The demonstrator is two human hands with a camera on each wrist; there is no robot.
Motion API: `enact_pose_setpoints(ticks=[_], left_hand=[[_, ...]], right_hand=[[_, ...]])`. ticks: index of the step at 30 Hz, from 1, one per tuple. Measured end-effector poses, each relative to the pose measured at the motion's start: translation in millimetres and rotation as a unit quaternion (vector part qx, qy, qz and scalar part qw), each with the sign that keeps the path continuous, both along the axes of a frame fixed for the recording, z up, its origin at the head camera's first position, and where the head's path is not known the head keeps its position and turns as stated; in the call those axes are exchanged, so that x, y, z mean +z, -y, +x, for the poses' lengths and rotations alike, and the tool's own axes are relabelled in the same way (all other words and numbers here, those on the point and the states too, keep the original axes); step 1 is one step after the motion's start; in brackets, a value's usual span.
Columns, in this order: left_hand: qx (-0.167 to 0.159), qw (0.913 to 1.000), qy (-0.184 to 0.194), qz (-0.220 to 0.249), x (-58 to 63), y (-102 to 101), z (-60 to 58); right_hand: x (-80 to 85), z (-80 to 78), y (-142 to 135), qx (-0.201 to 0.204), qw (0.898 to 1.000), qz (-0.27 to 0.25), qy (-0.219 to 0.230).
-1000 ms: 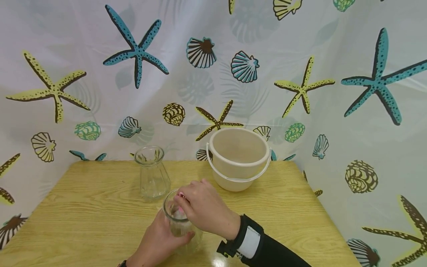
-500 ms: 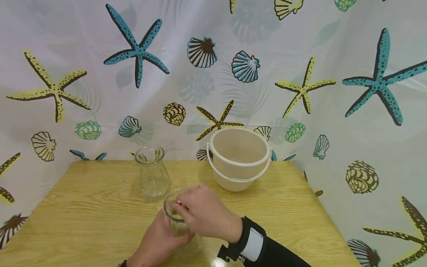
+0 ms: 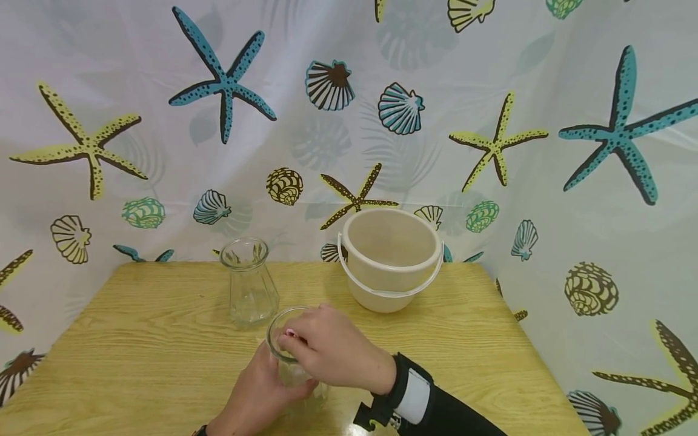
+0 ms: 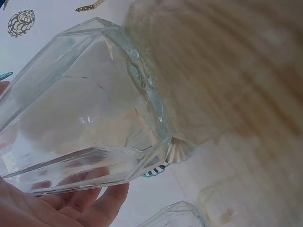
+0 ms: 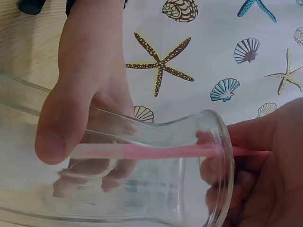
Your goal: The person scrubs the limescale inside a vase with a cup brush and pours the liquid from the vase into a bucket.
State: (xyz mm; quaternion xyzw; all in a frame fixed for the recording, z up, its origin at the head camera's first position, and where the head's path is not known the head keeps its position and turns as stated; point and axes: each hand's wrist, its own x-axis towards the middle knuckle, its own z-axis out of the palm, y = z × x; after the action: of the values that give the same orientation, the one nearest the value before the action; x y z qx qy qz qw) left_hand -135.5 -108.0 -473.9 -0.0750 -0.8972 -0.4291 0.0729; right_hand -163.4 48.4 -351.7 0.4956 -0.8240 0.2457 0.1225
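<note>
My left hand [image 3: 259, 390] grips a clear faceted glass vase [image 3: 293, 370] from its left side, thumb across the front. In the left wrist view the fingers wrap under the glass wall [image 4: 80, 127]. My right hand [image 3: 340, 351] is at the vase's mouth, fingers curled round a slim pink-handled stick [image 5: 165, 151]. The stick runs down inside the vase, with a whitish section below the pink; its far end is hidden behind the left thumb in the right wrist view. A second, similar glass vase [image 3: 253, 297] stands upright behind and to the left.
A cream bucket [image 3: 382, 281] with its handle lowered stands at the back right of the wooden table [image 3: 147, 345]. A white curtain [image 3: 349, 145] printed with starfish and shells hangs behind and along the sides.
My right hand has sunk slightly at the mouth of the vase, and less of the pink handle shows in the head view. My left hand keeps its grip in almost the same place.
</note>
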Motion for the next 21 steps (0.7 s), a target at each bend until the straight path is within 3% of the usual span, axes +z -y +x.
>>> enact_pose_setpoints(ticks=[8, 14, 21], left_hand=[[-0.005, 0.9999, 0.003, 0.008, 0.0, 0.9, 0.9], [-0.008, 0.9999, -0.009, 0.002, -1.3, 1.5, 0.7], [0.004, 0.9997, 0.016, 0.018, -0.9, 1.6, 1.9]], right_hand=[[-2.0, -3.4, -0.1, 0.010, 0.999, -0.028, 0.042], [-4.5, -5.0, 2.4, -0.009, 1.000, -0.024, 0.018], [-8.1, -10.3, 4.5, -0.047, 0.999, -0.020, -0.019]])
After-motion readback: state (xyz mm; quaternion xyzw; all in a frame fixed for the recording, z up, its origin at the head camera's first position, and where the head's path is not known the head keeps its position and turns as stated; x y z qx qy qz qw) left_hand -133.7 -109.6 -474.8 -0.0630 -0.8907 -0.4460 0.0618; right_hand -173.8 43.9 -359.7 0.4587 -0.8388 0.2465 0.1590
